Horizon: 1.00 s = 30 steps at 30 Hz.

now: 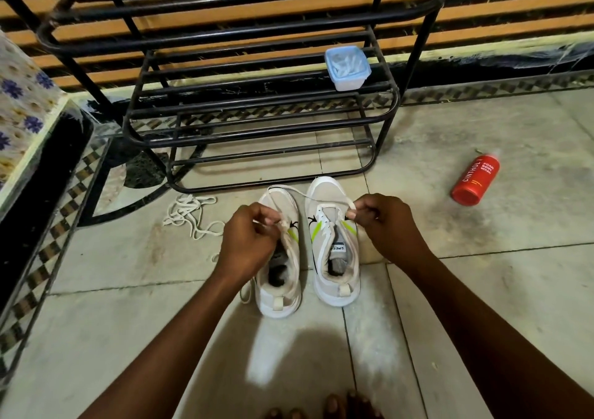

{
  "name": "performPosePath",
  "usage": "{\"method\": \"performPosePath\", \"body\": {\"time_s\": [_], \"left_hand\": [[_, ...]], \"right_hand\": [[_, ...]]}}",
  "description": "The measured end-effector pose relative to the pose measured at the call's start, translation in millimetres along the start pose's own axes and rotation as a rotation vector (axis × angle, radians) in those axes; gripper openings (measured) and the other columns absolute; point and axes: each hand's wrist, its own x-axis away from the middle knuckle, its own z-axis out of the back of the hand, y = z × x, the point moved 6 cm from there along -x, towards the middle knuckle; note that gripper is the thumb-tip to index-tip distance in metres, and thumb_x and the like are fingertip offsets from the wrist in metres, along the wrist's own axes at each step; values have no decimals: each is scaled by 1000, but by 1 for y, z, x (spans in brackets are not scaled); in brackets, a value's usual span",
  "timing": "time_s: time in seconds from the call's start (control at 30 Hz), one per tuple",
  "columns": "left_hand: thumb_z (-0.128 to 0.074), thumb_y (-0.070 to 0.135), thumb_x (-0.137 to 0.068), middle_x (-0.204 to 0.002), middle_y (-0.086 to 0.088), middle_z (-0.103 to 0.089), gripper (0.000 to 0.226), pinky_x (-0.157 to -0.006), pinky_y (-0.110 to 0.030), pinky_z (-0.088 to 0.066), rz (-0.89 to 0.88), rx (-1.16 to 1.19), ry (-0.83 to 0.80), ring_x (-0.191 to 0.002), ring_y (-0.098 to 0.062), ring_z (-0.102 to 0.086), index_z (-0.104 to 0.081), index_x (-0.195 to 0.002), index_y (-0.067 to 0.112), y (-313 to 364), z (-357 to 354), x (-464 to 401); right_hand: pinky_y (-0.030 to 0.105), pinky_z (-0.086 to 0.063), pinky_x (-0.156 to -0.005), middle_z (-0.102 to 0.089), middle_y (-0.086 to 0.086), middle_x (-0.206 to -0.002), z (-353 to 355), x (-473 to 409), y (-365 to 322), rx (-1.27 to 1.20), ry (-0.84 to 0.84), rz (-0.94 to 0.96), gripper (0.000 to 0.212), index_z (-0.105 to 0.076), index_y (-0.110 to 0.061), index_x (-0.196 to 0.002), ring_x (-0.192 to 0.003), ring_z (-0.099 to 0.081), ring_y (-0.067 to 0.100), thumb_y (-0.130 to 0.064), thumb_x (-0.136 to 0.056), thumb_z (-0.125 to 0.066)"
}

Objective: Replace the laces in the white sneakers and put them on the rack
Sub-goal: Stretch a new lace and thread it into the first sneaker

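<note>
White lace between pinching hands

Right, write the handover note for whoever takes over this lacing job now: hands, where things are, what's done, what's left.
Left hand pinches one end of the lace over the left sneaker; right hand pinches the other end over the right sneaker.
The lace runs in an arc between both hands, over the toes; which sneaker it is threaded into is unclear.
Both sneakers stand side by side on the floor, toes to the rack.
A loose pile of laces lies on the floor left of the sneakers.
Done: right sneaker's eyelets look mostly bare.
Left: finish lacing both, then set them on the rack.
</note>
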Motion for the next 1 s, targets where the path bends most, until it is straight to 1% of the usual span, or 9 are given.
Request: {"method": "performPosePath", "body": {"time_s": [0.1, 0.27, 0.4, 0.53, 0.57, 0.67, 0.77, 0.87, 1.0], "left_hand": [[-84, 7, -78, -86, 9, -70, 23, -68, -18, -51, 16, -5, 10, -72, -2, -65, -68, -83, 23, -14, 1, 24], [-93, 22, -73, -87, 6, -67, 31, -68, -31, -57, -4, -63, 29, -74, -10, -65, -66, -89, 26, -32, 1, 36], [-85, 20, -83, -87, 7, -69, 18, -71, -38, -58, -65, -116, 42, -75, -6, -65, -71, -93, 21, -38, 2, 36], [-74, 23, -93, -80, 10, -74, 4, -70, -31, -56, -55, -81, 81, -73, -2, -68, -74, -89, 22, -39, 6, 43], [-74, 23, -93, -77, 10, -74, 6, -69, -30, -55, 2, -29, 95, -71, -2, -68, -74, -87, 22, -45, 8, 43], [-75, 20, -93, -72, 7, -73, 8, -68, -33, -57, 156, 122, 99, -66, -9, -69, -73, -85, 21, -62, 9, 42], [-76, 17, -93, -71, -5, -72, 7, -60, -33, -51, 216, 215, 67, -58, -14, -64, -73, -87, 19, -71, 7, 40], [-76, 15, -93, -76, -11, -73, 5, -62, -32, -54, 223, 274, 41, -63, -16, -68, -73, -91, 13, -73, 7, 38], [-77, 17, -93, -79, -13, -74, 8, -70, -44, -60, 229, 349, 17, -70, -28, -72, -73, -93, 10, -73, 5, 37]], "right_hand": [[22, -48, -67, -64, -5, -66, -17, 9, -25, 6, -21, 66, 17, -64, -19, -78, -62, -61, 12, -13, -83, -79], [39, -59, -66, -67, -4, -69, -52, 24, -52, -60, -67, 210, 14, -65, -12, -83, -63, -68, 12, 0, -84, -73], [31, -60, -64, -71, 0, -68, -79, 24, -61, -129, -92, 189, 18, -67, -7, -82, -63, -71, 10, 12, -82, -67], [8, -44, -65, -68, -7, -67, -97, 23, -73, -82, -84, 169, 13, -68, -9, -79, -66, -63, -3, 0, -80, -77], [9, -42, -65, -67, -5, -67, -102, 22, -76, -76, -84, 169, 11, -67, -8, -78, -67, -63, 0, -2, -80, -76], [28, -47, -68, -65, -4, -69, -115, 18, -80, -58, -40, 226, 6, -63, -10, -74, -68, -62, 14, -10, -80, -65], [36, -52, -66, -68, -6, -67, -127, 12, -70, -6, -27, 179, 15, -63, -15, -75, -67, -65, 16, -3, -80, -70], [37, -53, -65, -68, -6, -65, -136, 9, -63, 34, -37, 136, 18, -61, -18, -72, -67, -66, 14, -10, -80, -74], [36, -54, -65, -67, -7, -64, -143, 7, -61, 41, -59, 119, 15, -60, -20, -72, -65, -65, 14, -23, -76, -73]]}}
